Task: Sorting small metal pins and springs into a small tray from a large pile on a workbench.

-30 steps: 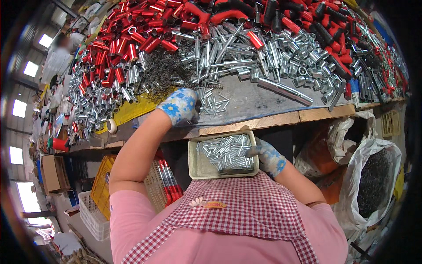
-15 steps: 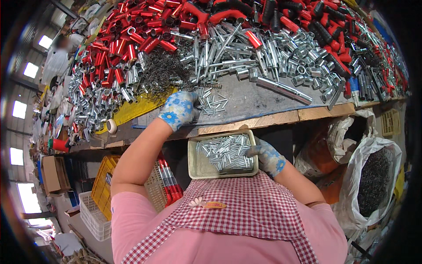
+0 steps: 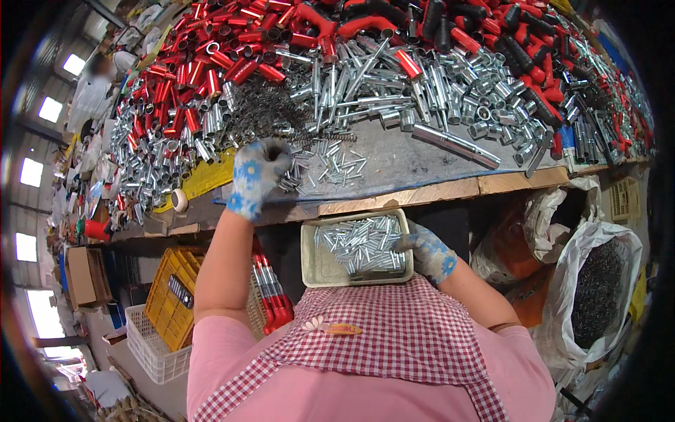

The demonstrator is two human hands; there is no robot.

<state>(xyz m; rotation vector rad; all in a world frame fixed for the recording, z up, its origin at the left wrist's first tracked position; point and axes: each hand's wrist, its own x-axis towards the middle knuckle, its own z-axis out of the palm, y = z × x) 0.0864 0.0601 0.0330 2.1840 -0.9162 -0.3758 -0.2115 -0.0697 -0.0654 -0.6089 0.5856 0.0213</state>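
Observation:
My left hand (image 3: 257,177), in a white glove with blue flowers, is at the table's near edge beside a small heap of short silver pins (image 3: 339,162). Its fingers are curled in, and whatever they may hold is hidden. Against my apron rests a cream rectangular tray (image 3: 307,261) partly filled with similar pins (image 3: 362,239). My right hand (image 3: 430,252), gloved alike, grips the tray's right side, with the thumb over the rim. Dark coil springs (image 3: 264,112) lie tangled just beyond my left hand.
Red tubes (image 3: 242,70), silver rods and sleeves (image 3: 485,112), and red-and-black handles (image 3: 520,42) cover the table's far part. A thick silver tube (image 3: 455,145) lies near the wooden edge (image 3: 436,193). White sacks (image 3: 598,295) stand at right, yellow and white crates (image 3: 151,359) at left.
My left hand has moved left off the heap of pins and turned more upright, uncovering pins that it hid. The tray and my right hand have stayed in place.

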